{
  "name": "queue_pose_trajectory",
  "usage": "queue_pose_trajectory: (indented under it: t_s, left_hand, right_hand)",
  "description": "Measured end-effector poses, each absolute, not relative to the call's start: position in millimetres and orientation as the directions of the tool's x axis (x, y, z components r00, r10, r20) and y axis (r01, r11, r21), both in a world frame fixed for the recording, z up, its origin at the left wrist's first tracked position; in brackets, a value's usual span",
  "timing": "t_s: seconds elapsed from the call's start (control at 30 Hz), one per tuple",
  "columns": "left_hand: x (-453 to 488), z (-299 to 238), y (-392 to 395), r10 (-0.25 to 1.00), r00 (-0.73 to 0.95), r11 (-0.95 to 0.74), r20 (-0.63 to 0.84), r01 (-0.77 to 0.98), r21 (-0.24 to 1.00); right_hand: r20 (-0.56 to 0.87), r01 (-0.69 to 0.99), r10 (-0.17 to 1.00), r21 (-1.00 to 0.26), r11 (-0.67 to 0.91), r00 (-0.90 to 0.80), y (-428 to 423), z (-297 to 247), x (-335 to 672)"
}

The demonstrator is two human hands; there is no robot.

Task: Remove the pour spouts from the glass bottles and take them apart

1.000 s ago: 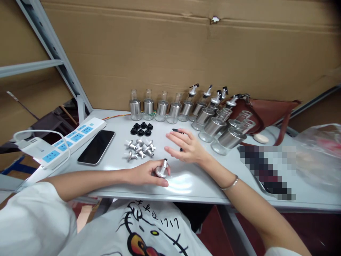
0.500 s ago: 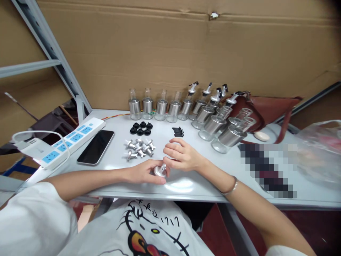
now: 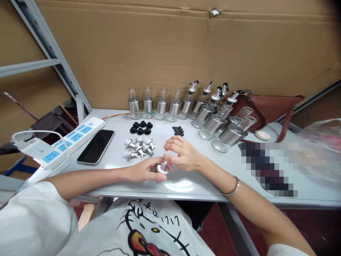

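Note:
Near the table's front edge, my left hand (image 3: pixel 146 170) is closed around the silver base of a pourer spout (image 3: pixel 162 168), its short neck pointing up. From the right, my right hand (image 3: pixel 183 155) meets it with curled fingers, index finger and thumb at the neck; its fingertips are partly hidden. Just beyond my left hand lies a cluster of silver pourer spouts (image 3: pixel 140 147) with whitish tubes. Black stoppers (image 3: pixel 141 128) sit in two rows behind them. A row of small black levers (image 3: pixel 178 131) lies beyond my right hand.
Glass bottles with steel sleeves (image 3: pixel 161 106) line the back, several fitted with pourers (image 3: pixel 194 86). To the left are a phone (image 3: pixel 96 147) and a power strip (image 3: pixel 74 138). A brown bag (image 3: pixel 277 106), a white oval object (image 3: pixel 262 135) and a plastic bag (image 3: pixel 319 153) lie right.
The pourer spout and my left hand have shifted slightly right. My right fingers have curled in closer around the spout's neck. The parts and bottles on the table stay put.

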State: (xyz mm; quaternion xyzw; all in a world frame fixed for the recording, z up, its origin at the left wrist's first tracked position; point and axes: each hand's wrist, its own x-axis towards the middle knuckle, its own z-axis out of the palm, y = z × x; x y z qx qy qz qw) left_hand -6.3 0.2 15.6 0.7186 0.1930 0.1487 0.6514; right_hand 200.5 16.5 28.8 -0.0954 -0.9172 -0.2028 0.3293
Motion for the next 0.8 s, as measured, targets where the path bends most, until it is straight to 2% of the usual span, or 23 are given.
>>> queue_pose_trajectory:
  t_s: [0.33, 0.57, 0.67, 0.73, 0.8]
  left_hand:
    - [-3.1, 8.7, 0.2, 0.508, 0.858, -0.002, -0.072, 0.085, 0.996]
    - [-3.6, 8.8, -0.7, 0.517, 0.854, -0.016, -0.067, 0.088, 0.996]
    - [-4.0, 11.1, -1.9, 0.509, 0.856, -0.048, -0.087, 0.129, 0.990]
    - [-4.5, 11.5, -2.3, 0.506, 0.857, -0.051, -0.100, 0.145, 0.988]
    - [-4.9, 10.9, -2.2, 0.506, 0.857, -0.044, -0.100, 0.141, 0.989]
  right_hand:
    - [0.668, 0.354, 0.049, 0.330, 0.875, -0.743, 13.5, 32.6, 195.5]
    - [0.689, 0.438, 0.158, 0.252, 0.863, -0.708, 13.3, 32.3, 196.8]
    - [0.763, 0.521, 0.254, 0.125, 0.844, -0.595, 20.8, 33.6, 208.2]
    - [0.796, 0.569, 0.365, -0.030, 0.822, -0.484, 29.6, 35.2, 219.3]
    - [0.769, 0.599, 0.504, -0.202, 0.775, -0.394, 39.9, 36.2, 231.1]
